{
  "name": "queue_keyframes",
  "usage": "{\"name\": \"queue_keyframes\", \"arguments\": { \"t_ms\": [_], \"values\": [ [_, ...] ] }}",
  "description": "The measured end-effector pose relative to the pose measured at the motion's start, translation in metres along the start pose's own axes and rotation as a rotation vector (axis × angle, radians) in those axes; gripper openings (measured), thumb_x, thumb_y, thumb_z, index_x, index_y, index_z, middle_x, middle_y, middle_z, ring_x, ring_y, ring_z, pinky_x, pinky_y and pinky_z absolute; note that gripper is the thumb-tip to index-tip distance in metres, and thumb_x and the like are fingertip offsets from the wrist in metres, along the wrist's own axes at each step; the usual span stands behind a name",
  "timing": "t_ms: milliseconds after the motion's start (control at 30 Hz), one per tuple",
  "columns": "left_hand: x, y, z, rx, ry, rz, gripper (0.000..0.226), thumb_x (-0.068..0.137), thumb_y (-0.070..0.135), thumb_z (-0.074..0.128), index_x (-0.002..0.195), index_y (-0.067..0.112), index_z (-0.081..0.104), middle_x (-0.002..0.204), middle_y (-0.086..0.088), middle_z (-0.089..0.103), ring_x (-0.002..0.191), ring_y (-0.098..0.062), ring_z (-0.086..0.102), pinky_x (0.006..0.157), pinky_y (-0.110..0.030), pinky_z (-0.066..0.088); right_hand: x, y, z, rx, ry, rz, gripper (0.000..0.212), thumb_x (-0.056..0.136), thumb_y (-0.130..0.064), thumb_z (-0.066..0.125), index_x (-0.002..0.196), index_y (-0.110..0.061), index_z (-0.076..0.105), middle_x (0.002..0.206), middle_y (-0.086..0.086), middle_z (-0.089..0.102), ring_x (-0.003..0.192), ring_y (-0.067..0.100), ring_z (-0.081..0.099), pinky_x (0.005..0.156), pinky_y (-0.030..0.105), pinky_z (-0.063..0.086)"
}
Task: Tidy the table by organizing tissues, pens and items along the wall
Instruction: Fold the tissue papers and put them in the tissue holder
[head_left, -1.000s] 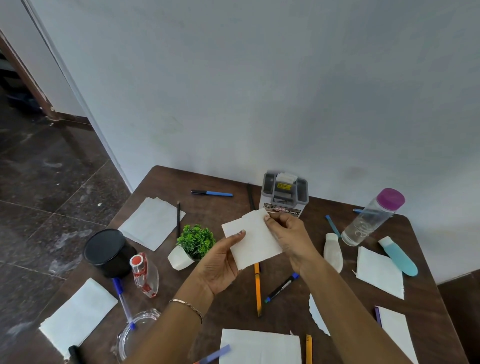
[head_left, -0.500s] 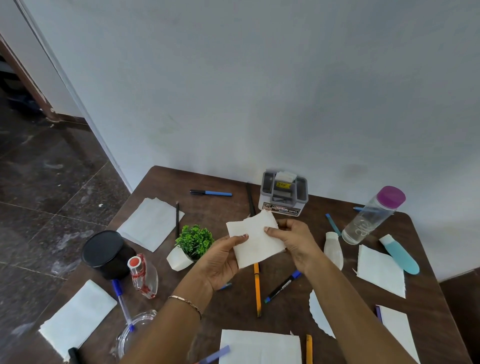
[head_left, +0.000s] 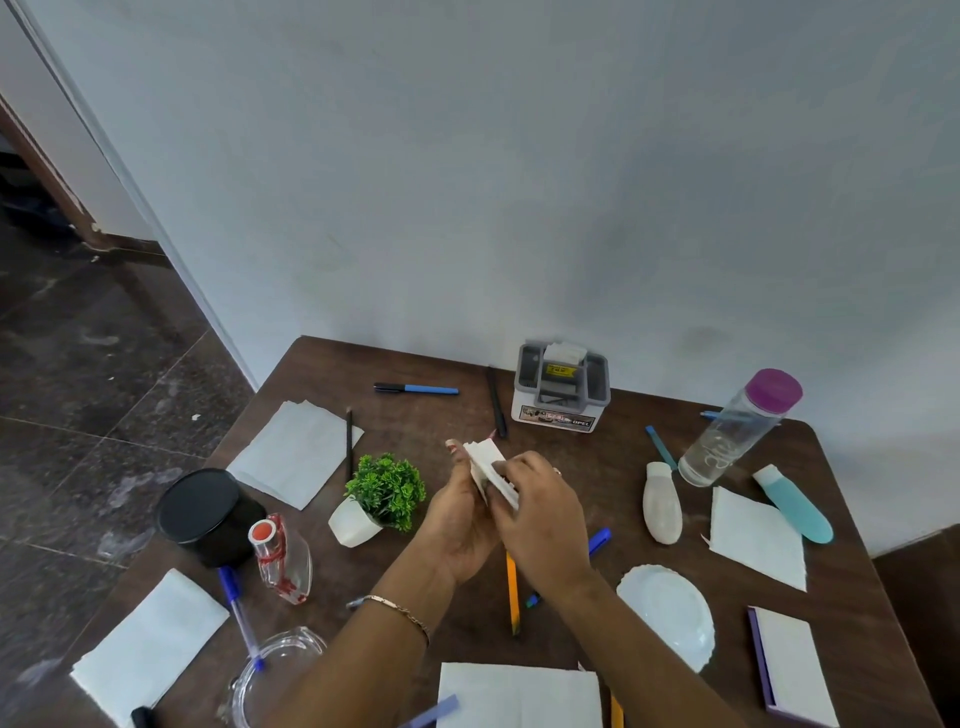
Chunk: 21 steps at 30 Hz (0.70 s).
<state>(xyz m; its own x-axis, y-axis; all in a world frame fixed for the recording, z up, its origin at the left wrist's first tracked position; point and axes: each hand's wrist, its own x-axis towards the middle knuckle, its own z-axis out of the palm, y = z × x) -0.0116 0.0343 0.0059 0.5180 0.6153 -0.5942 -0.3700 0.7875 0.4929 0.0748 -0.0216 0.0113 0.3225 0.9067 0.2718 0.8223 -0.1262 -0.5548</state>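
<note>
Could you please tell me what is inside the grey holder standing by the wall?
White tissue sticks up from the middle slot of the holder. Its side slots look dark, and their bottoms are hidden by the walls.
</note>
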Motion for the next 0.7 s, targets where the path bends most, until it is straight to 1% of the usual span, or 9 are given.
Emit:
{"name": "queue_keyframes", "arguments": {
  "t_ms": [100,200,267,333,400,467,533,600,700],
  "values": [
    [0.002,-0.001,-0.001,-0.002,-0.031,-0.044,0.081,0.079,0.067,0.05,0.125,0.001,0.055,0.12,-0.023,0.065,0.11,-0.034,0.064,0.098,-0.045,0.049,-0.002,-0.002,0.003,0.05,-0.073,0.016,0.03,0.09,-0.035,0.058,0.117,-0.023,0.064,0.104,-0.006,0.057,0.091,0.007,0.054,0.077,0.024,0.05],
    [0.005,-0.002,-0.003,-0.015,-0.069,-0.047,0.062,0.088,0.047,0.054,0.125,-0.003,0.057,0.112,-0.021,0.067,0.105,-0.032,0.066,0.095,-0.042,0.051,-0.002,-0.002,0.002,0.138,-0.083,0.031,0.028,0.092,-0.039,0.047,0.108,-0.025,0.066,0.099,-0.01,0.053,0.09,0.005,0.053,0.076,0.026,0.05],
    [0.009,0.0,-0.003,-0.048,-0.055,-0.021,0.052,0.093,0.035,0.052,0.129,-0.002,0.055,0.112,-0.02,0.067,0.101,-0.031,0.066,0.093,-0.042,0.051,-0.001,0.001,0.0,0.226,-0.005,0.112,0.034,0.09,-0.042,0.044,0.113,-0.026,0.063,0.108,-0.011,0.056,0.097,0.005,0.054,0.079,0.024,0.05],
    [0.013,0.004,0.0,-0.051,-0.054,0.015,0.043,0.097,0.029,0.049,0.13,0.003,0.056,0.12,-0.018,0.066,0.103,-0.028,0.065,0.092,-0.042,0.051,0.004,0.011,-0.002,0.26,0.064,0.199,0.035,0.089,-0.041,0.05,0.121,-0.029,0.055,0.118,-0.013,0.053,0.105,0.003,0.052,0.084,0.023,0.05],
    [0.019,0.011,0.005,-0.013,-0.081,0.035,0.04,0.097,0.028,0.048,0.131,0.008,0.057,0.128,-0.014,0.062,0.106,-0.024,0.063,0.089,-0.038,0.053,0.015,0.023,-0.006,0.308,-0.005,0.328,0.039,0.087,-0.039,0.06,0.124,-0.029,0.051,0.12,-0.016,0.051,0.109,0.001,0.049,0.087,0.024,0.047],
    [0.025,0.017,0.013,0.059,-0.087,0.031,0.04,0.096,0.028,0.051,0.13,0.009,0.057,0.13,-0.014,0.061,0.11,-0.027,0.062,0.08,-0.038,0.057,0.029,0.033,-0.015,0.485,-0.164,0.46,0.036,0.085,-0.036,0.066,0.118,-0.025,0.056,0.115,-0.014,0.059,0.105,0.004,0.055,0.083,0.022,0.048],
    [0.032,0.022,0.021,0.128,-0.115,0.006,0.04,0.093,0.026,0.056,0.128,0.008,0.058,0.126,-0.017,0.063,0.114,-0.032,0.06,0.078,-0.041,0.058,0.04,0.039,-0.024,0.654,-0.274,0.481,0.019,0.086,-0.026,0.069,0.104,-0.022,0.063,0.1,-0.008,0.067,0.093,0.006,0.063,0.072,0.016,0.05],
    [0.039,0.029,0.029,0.264,-0.144,0.026,0.037,0.09,0.022,0.06,0.124,0.007,0.06,0.12,-0.017,0.066,0.108,-0.03,0.063,0.08,-0.042,0.058,0.047,0.047,-0.028,0.642,-0.29,0.422,0.011,0.087,-0.019,0.068,0.096,-0.023,0.064,0.092,-0.01,0.068,0.084,0.003,0.065,0.067,0.012,0.051],
    [0.052,0.046,0.039,0.596,-0.125,0.12,0.046,0.083,0.016,0.071,0.125,0.006,0.057,0.115,-0.015,0.068,0.105,-0.029,0.066,0.089,-0.044,0.056,0.061,0.059,-0.03,0.498,-0.272,0.38,0.014,0.088,-0.022,0.067,0.101,-0.024,0.062,0.092,-0.015,0.064,0.085,0.0,0.061,0.067,0.011,0.047]
  ]
}}
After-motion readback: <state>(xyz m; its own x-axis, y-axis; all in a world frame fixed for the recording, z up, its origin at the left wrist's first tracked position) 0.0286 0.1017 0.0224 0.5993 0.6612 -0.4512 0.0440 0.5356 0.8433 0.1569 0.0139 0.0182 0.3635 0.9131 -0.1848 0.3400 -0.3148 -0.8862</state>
